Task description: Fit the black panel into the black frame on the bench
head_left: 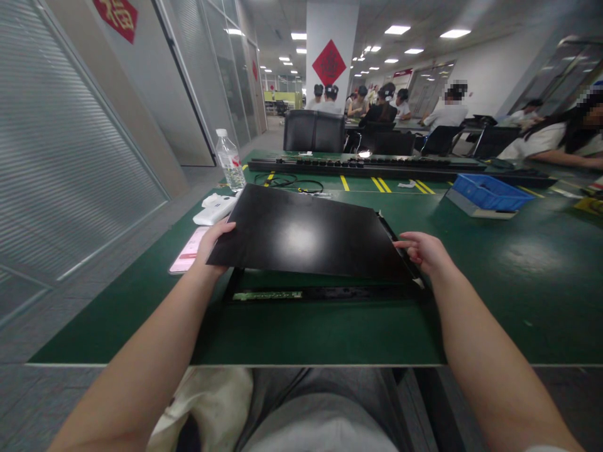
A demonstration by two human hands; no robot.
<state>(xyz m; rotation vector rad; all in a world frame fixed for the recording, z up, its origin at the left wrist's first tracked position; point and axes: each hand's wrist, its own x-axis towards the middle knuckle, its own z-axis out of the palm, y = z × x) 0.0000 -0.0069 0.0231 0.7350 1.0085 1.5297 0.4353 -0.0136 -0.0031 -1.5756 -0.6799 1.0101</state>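
A large black flat panel (pixel 306 232) is tilted up over a black frame (pixel 325 293) that lies on the green table (pixel 518 295); a strip of green circuit board shows along the frame's near edge. My left hand (pixel 210 248) grips the panel's left edge, thumb on top. My right hand (pixel 424 250) holds the panel's right edge, fingers curled at its side. The near edge of the panel is raised off the frame.
A pink phone (pixel 188 250) lies under my left wrist, with a white device (pixel 215 209) and a water bottle (pixel 230 161) behind it. A blue tray (pixel 490 194) stands at the right. A long black bar (pixel 377 166) and cables lie farther back. People sit beyond.
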